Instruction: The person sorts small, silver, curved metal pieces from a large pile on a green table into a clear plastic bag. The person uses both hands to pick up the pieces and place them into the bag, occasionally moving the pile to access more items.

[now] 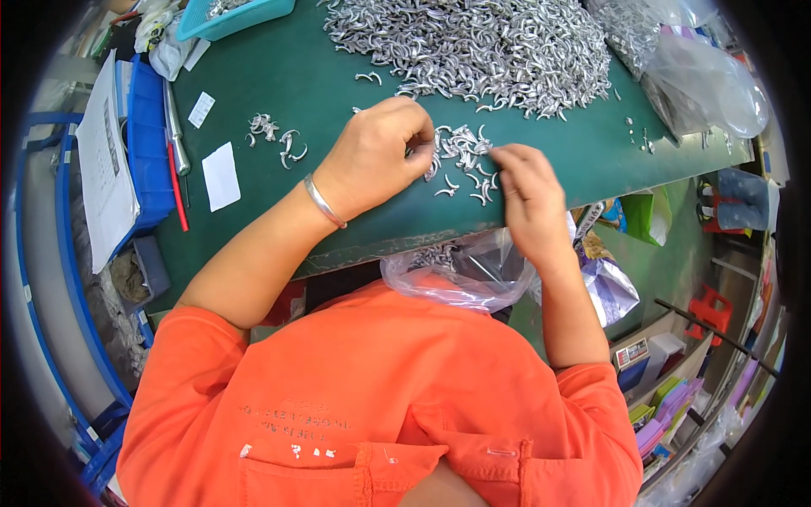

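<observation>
On the green tabletop (338, 241) lies a small cluster of curved, silver-coloured metal pieces (465, 148), with a few strays on its near side. My left hand (380, 156), a metal bangle (324, 201) on its wrist, is at the cluster's left edge. Its fingers are curled closed, and what they pinch is hidden. At the right edge of the cluster is my right hand (530, 190), loosely bent, fingertips beside the pieces and thumb apart from the fingers; nothing shows in it. Below the table edge, a clear plastic bag (481, 279) sits at my lap with similar pieces inside.
A large heap of the same metal pieces (481, 51) covers the far table. Smaller groups (263, 127) lie left, near white paper slips (221, 176) and a red pen (178, 190). A blue file tray (156, 160) lines the left edge; plastic bags (705, 84) are far right.
</observation>
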A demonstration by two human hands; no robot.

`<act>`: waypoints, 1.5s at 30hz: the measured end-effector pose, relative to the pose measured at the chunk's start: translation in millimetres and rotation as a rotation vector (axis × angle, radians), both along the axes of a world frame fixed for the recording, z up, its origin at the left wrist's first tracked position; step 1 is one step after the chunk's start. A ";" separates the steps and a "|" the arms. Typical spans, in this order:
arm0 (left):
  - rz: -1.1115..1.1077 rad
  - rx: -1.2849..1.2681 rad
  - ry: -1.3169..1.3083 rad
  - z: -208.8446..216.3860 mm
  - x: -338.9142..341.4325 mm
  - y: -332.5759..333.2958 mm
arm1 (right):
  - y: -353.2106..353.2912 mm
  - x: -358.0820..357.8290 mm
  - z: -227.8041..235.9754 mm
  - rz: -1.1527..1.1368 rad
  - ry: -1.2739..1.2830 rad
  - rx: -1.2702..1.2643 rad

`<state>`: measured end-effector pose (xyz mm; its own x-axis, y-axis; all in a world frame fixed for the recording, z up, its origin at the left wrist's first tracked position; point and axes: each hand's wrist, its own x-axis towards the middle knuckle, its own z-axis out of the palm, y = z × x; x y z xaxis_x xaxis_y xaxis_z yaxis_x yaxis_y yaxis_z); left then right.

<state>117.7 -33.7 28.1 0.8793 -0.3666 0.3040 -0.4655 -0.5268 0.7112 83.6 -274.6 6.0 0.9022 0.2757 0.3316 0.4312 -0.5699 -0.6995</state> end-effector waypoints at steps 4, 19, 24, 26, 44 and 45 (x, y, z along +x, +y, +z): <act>-0.001 0.013 -0.192 -2.4 -1.3 4.3 | 15.3 7.5 -0.6 0.070 -0.101 -0.014; 0.473 0.137 -0.167 2.5 -27.0 95.2 | 34.3 27.5 0.9 0.401 -0.195 -0.106; -0.030 0.141 -0.170 1.1 -27.4 31.2 | 13.2 42.8 -3.8 0.278 -0.274 -0.172; -0.053 0.141 -0.152 -9.6 -25.8 22.1 | 7.7 38.8 -0.4 0.309 -0.254 -0.198; 0.072 0.073 0.048 -5.2 -18.1 25.4 | 19.1 30.0 4.0 0.220 -0.241 -0.118; 0.090 0.068 0.054 -4.2 -17.9 22.8 | 20.2 28.1 5.2 0.197 -0.223 -0.115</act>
